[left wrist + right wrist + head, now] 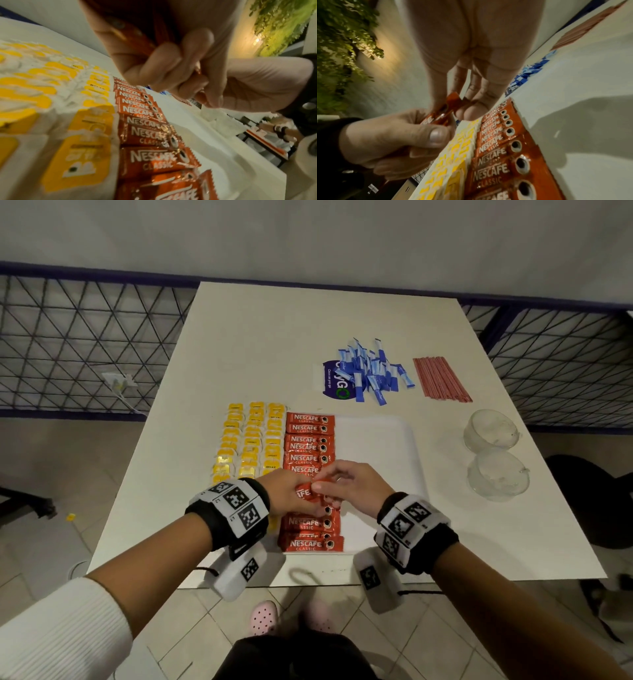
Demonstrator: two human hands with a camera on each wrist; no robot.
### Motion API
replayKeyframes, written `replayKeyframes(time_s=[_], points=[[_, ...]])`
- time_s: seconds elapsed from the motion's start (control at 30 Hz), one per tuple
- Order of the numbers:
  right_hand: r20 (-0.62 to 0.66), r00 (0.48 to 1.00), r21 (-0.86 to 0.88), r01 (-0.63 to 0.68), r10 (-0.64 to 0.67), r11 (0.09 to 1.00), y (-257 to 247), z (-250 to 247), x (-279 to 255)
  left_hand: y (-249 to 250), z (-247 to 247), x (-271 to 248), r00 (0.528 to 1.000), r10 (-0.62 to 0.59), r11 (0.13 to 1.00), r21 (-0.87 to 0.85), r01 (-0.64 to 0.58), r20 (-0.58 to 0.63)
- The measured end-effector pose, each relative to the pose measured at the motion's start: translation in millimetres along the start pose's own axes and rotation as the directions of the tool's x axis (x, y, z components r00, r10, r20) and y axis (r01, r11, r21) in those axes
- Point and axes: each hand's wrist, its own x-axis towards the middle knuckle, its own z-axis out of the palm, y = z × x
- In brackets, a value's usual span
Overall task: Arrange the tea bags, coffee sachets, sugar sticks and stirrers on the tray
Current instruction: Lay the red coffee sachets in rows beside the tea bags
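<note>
White table [274, 344], white tray [376, 446] near the front edge. Off-tray clutter at the far right: loose heap of blue sugar sticks [371, 371] lying partly over a dark blue wrapper [334, 385], pointing every which way; just to their right a tidy bundle of red stirrers [440, 380], long axes running near-to-far with a slight slant. Two clear glass cups [493, 455] sit to the right of the tray, one behind the other, well apart from the hands. Tray's left part carries three columns of yellow tea bags [250, 440]; touching them on the right, one column of red Nescafe sachets [308, 446], overlapped like shingles, each long axis left-right, logo reading from the near side, cup icon at the right end. Right half of the tray is bare white. Both hands hover over the near-middle of the sachet column and block several sachets from the head view. Left hand [286, 491] has fingers and thumb curled round a small bunch of held sachets [308, 491], long axis roughly left-right, tilted. Right hand [352, 484] pinches the right end of that bunch between thumb and fingertips, other fingers loosely extended. Bunch is off the tray surface, just above the column.
</note>
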Motion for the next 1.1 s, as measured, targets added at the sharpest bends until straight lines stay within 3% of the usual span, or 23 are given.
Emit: replayKeyframes(time_s=[0.27, 0.43, 0.5, 0.67, 1.1], points=[[-0.008, 0.997, 0.068, -0.076, 0.076, 0.995, 7.6, -23.3, 6.4, -21.4, -11.1, -10.9, 0.989, -0.134, 0.918, -0.383, 0.099, -0.064], [0.077, 0.989, 0.075, -0.136, 0.130, 0.988, 16.4, -25.0, 3.9, -36.4, -7.9, -18.4, 0.966, -0.187, 0.902, -0.421, 0.096, -0.179], [0.104, 0.983, 0.044, -0.154, 0.149, 0.987, 20.7, -23.3, 2.4, -39.1, -2.9, -19.6, 0.956, -0.200, 0.921, -0.374, 0.109, -0.216], [0.072, 0.984, -0.115, -0.155, 0.164, 0.981, 40.0, -16.3, 1.6, -37.2, 7.7, -19.7, 0.958, -0.169, 0.985, -0.057, 0.160, -0.232], [-0.062, 0.983, -0.171, -0.181, 0.172, 0.968, 65.4, -1.3, -7.0, -30.6, 22.3, -17.5, 0.955, -0.177, 0.931, 0.276, 0.241, -0.237]])
